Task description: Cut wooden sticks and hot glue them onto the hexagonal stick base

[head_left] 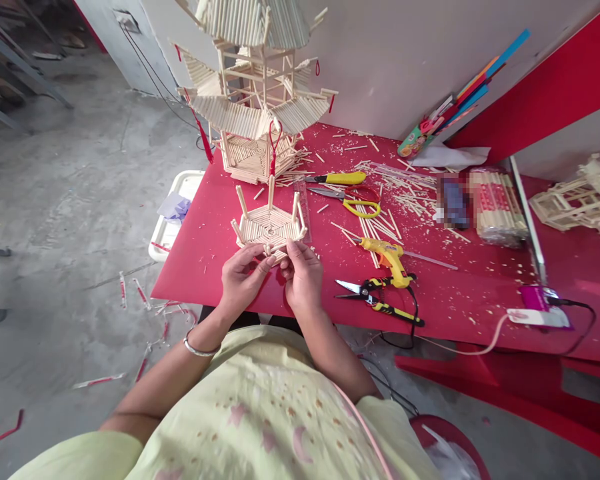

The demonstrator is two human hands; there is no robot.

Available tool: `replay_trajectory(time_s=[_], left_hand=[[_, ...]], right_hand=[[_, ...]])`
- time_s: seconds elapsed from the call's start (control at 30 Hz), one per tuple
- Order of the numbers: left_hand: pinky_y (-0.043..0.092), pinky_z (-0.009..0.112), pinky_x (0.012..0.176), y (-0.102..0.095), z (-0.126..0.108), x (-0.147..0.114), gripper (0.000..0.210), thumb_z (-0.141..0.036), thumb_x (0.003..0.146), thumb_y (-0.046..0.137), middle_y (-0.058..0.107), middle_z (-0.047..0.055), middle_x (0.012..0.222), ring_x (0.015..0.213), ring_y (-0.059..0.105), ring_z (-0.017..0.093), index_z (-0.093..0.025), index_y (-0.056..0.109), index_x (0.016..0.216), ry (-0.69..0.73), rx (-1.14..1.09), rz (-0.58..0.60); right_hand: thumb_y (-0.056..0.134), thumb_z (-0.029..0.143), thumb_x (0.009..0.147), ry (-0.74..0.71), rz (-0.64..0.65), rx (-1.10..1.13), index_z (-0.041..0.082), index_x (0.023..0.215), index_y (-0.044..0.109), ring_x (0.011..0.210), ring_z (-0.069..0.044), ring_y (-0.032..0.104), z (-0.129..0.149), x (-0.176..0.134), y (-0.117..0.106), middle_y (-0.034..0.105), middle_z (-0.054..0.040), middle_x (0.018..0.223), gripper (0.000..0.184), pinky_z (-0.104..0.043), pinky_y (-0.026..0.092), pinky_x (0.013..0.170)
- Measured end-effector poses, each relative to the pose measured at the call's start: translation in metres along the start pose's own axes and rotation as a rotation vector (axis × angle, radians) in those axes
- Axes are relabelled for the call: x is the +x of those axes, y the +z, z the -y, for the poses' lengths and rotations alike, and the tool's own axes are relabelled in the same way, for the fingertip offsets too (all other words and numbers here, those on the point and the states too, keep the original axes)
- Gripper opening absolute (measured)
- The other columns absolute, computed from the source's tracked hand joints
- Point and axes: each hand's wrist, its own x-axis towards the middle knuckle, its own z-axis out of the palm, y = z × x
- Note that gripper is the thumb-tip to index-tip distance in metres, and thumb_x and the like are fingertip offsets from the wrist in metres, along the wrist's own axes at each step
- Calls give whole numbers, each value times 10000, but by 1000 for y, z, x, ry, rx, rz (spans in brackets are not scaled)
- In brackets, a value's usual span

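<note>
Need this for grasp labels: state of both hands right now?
Left hand: closed, pinching the near edge of the hexagonal stick base.
Right hand: closed, holding the same base by its near edge.

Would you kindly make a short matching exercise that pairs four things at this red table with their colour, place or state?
Column one:
1. Hexagonal stick base
2. Glue gun
3. Tall stick tower
4. Shears

Column two:
A. Hung with red tassels
B. Black and yellow, its blades parted
C. Held at its near edge by the left hand and right hand
D. Yellow, with an orange trigger

Right pairs: 1-C, 2-D, 3-A, 4-B.
</note>
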Motion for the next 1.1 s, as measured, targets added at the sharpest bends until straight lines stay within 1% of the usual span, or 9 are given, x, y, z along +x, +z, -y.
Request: replay_trajectory(time_s=[0.17,0.33,0.5,0.93,1.1], left_hand=[[608,319,843,-2,4,0,226,-347,844,831,785,88,1042,915,736,196,-222,821,1032,62,37,13],[616,339,868,-3,10,-2,238,-356,852,823,781,98,1083,987,740,220,-227,815,1052,60,29,19],[613,345,878,-4,8,-1,233,-341,864,813,782,97,1089,987,739,219,-226,814,1067,71,57,25],[595,351,912,-4,7,-1,222,-314,874,804,786,91,1101,1018,741,223,-239,813,1083,89,59,32],[596,365,917,-3,5,0,229,-333,877,801,790,92,1093,1016,743,230,-237,813,1085,95,82,30]], right_hand=[[877,450,715,5,-3,5,200,787,739,482,-44,503,0,0,-1,660,55,628,295,-158,340,413],[873,448,715,7,6,-5,203,792,742,485,-48,514,-2,1,-3,665,55,630,289,-161,349,418],[868,452,724,12,11,-20,194,804,738,481,-52,521,-2,1,-3,658,54,604,300,-164,356,428],[862,456,715,20,16,-41,198,817,736,491,-58,549,2,0,-2,673,51,640,305,-170,370,426],[867,458,709,26,23,-38,202,812,731,497,-63,557,2,0,-1,679,48,632,307,-172,373,430]])
